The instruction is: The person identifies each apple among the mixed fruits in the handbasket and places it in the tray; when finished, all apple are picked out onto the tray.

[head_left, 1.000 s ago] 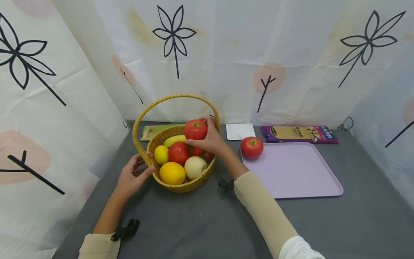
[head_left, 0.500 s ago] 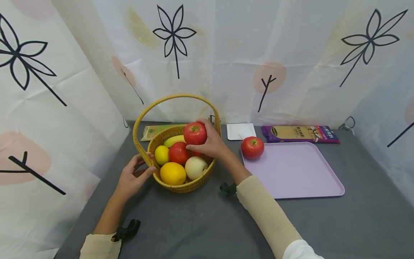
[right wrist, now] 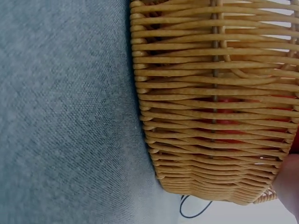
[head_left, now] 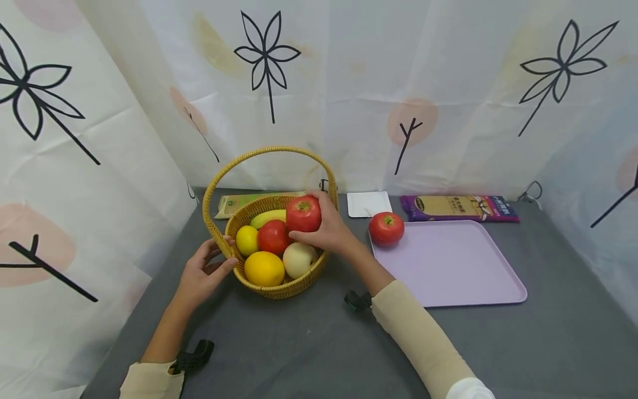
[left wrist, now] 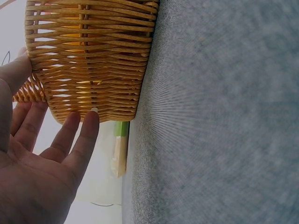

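In the head view my right hand (head_left: 329,226) holds a red tomato (head_left: 303,214) from its right side, fingers behind and thumb in front, over the right part of the yellow wicker basket (head_left: 279,291). The basket holds a banana (head_left: 268,218), a lemon (head_left: 246,240), a red apple (head_left: 273,236), an orange-yellow fruit (head_left: 264,269) and a pale round fruit (head_left: 299,260). My left hand (head_left: 201,274) grips the basket's left side at the foot of its handle. In the left wrist view, fingertips (left wrist: 91,116) touch the woven wall (left wrist: 93,60).
Right of the basket lies a lilac tray (head_left: 453,266), with another tomato (head_left: 386,229) at its back left corner. Behind are a purple packet (head_left: 461,208), a white square (head_left: 369,204) and a green-yellow packet (head_left: 230,205). A printed curtain (head_left: 359,72) closes off the back.
My right hand has brought the tomato a little lower and nearer to me, down toward the fruit in the basket. My left hand keeps its place on the basket.
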Action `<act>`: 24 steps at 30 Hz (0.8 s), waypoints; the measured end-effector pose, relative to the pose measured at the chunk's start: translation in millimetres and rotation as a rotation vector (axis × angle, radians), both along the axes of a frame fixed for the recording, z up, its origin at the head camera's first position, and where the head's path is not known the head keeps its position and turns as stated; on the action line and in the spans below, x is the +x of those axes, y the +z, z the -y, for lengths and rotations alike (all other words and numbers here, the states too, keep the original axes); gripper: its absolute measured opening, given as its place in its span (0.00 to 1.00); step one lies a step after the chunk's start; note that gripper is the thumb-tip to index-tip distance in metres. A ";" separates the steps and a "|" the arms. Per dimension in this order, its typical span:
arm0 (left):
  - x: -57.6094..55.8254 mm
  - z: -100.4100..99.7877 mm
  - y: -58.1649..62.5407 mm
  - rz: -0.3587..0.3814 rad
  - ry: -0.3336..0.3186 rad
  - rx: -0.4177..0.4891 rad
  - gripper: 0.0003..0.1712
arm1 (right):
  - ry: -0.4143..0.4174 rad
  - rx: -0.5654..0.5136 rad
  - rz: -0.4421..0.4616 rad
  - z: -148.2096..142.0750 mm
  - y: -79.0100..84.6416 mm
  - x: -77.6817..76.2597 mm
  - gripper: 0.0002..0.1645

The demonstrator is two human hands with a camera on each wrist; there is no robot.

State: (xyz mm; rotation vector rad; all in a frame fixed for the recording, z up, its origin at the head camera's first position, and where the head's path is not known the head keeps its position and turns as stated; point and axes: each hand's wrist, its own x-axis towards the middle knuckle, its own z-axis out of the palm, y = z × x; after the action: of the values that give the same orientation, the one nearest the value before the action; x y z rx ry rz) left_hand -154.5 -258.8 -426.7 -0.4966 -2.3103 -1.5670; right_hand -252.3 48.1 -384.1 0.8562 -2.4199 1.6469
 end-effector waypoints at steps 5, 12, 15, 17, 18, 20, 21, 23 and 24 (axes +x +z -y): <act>0.1 0.4 -0.9 0.017 0.008 -0.011 0.30 | -0.011 0.014 -0.013 -4.0 1.3 6.6 0.52; -0.6 0.6 -0.9 0.029 0.014 -0.029 0.29 | -0.011 0.003 -0.012 -10.7 3.6 15.9 0.52; 1.2 -2.5 4.7 0.029 0.018 -0.031 0.30 | -0.004 0.007 -0.021 -15.4 3.7 19.3 0.52; 5.3 -6.7 12.5 0.028 0.019 -0.036 0.29 | -0.001 0.014 -0.017 -19.6 3.1 21.3 0.53; 6.2 -7.8 14.2 0.029 0.020 -0.037 0.29 | -0.001 0.017 -0.013 -22.0 2.9 22.5 0.53; 6.9 -8.0 14.3 0.031 0.023 -0.040 0.29 | -0.005 0.026 -0.005 -26.8 2.4 24.5 0.53; 6.8 -7.4 13.5 0.030 0.023 -0.038 0.29 | -0.008 0.030 0.001 -29.1 2.3 25.5 0.53; 3.4 -3.5 6.3 0.033 0.024 -0.031 0.30 | -0.010 0.034 0.006 -33.7 2.4 27.5 0.52; 2.0 -1.6 3.0 0.035 0.024 -0.028 0.30 | -0.011 0.034 0.007 -36.0 2.6 28.7 0.52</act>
State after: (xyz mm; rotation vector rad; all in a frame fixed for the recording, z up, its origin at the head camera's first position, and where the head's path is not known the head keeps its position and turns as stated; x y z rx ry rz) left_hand -152.5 -257.1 -423.7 -0.4491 -2.3586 -1.5462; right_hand -223.6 84.1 -381.5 0.8414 -2.4597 1.6116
